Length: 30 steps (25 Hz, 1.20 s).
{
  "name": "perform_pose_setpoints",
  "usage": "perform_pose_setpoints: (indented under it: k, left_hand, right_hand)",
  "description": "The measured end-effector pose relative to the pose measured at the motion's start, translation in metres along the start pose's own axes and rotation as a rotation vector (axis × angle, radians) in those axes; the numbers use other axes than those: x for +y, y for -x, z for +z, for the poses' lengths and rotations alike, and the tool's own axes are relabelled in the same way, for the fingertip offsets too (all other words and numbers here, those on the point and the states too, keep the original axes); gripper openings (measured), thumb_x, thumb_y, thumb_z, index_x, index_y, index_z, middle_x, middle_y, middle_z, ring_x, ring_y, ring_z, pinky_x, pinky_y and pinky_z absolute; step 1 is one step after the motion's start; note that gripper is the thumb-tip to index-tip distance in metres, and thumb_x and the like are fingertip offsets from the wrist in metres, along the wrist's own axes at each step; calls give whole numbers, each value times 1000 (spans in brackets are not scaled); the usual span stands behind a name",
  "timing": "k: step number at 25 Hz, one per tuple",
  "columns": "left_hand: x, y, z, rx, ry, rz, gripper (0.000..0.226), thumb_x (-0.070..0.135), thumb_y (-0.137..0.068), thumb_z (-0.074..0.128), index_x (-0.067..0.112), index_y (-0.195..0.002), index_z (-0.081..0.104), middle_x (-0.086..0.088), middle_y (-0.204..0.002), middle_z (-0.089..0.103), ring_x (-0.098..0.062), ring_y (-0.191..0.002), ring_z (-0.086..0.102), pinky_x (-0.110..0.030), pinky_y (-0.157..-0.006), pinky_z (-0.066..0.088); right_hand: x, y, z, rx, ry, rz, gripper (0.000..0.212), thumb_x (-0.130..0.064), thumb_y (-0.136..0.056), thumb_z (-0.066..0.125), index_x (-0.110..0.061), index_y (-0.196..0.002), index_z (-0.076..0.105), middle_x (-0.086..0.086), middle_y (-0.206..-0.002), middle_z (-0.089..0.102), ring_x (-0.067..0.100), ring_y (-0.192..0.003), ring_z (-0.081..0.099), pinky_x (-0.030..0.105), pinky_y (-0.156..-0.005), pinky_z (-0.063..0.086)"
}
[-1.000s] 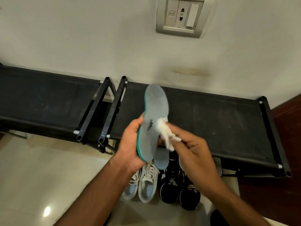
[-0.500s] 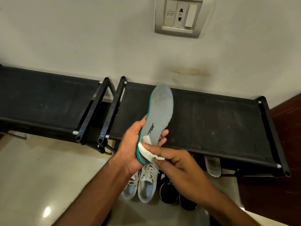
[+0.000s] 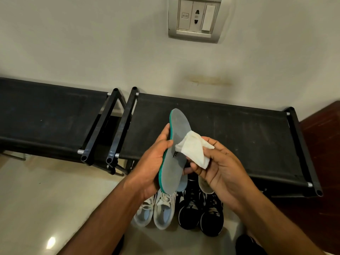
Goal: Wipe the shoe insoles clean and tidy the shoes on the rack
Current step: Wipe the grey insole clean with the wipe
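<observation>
Shoe rack (image 3: pixel 230 137) stands against the wall, white sneakers (image 3: pixel 156 212) and black sneakers (image 3: pixel 202 214) on the floor below. Left hand (image 3: pixel 152 162) grips the gray insole (image 3: pixel 176 153) upright above them; right hand (image 3: pixel 220 166) fingers pinch a white wipe (image 3: pixel 193 150) against it. Firm, full-length strokes would probably clean best.

On my feed I see two bare hands, the left hand (image 3: pixel 152 162) and the right hand (image 3: pixel 222 170). Each sits on an uncovered forearm, the left forearm (image 3: pixel 110 214) and the right forearm (image 3: pixel 272 223), both bare right down to the bottom edge of the picture. The nails I can make out on the right hand's fingers (image 3: pixel 214 143) are short. A dark rounded shape (image 3: pixel 247 244) lies low beside the right forearm. It may be clothing, but I cannot tell.
</observation>
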State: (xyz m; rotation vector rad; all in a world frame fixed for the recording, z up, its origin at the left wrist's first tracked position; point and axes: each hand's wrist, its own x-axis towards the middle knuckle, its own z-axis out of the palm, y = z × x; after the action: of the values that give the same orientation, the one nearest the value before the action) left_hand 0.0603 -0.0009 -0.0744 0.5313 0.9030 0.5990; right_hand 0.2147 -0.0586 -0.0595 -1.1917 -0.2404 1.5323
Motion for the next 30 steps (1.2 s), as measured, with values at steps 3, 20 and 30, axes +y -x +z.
perform_pose_setpoints:
  k: [3, 20, 30]
  left_hand:
    - [-1, 2, -3, -53, 44, -55, 41, 23, -101, 45, 38, -139, 51, -9, -127, 67, -37, -105, 68, -54, -84, 57]
    - [-30, 38, -14, 139, -347, 5, 49, 2, -94, 48, 31, -132, 56, -6, -110, 73, -24, -85, 68, -35, -67, 55]
    - [-63, 83, -32, 210, -319, -58, 22, 12, -100, 50, 16, -119, 62, -9, -100, 73, -22, -81, 68, -35, -68, 57]
  right_hand:
    - [-3, -3, -8, 53, 116, -36, 25, -3, -98, 45, -9, -114, 63, 17, -111, 70, 30, -86, 64, 29, -57, 55]
    - [26, 32, -19, 0, 583, -98, 26, -7, -94, 55, -22, -101, 75, -2, -99, 74, 16, -93, 69, 25, -67, 53]
    - [61, 72, -16, -30, 702, -110, 28, -2, -92, 54, -19, -96, 76, -4, -94, 75, 11, -89, 68, 25, -73, 56]
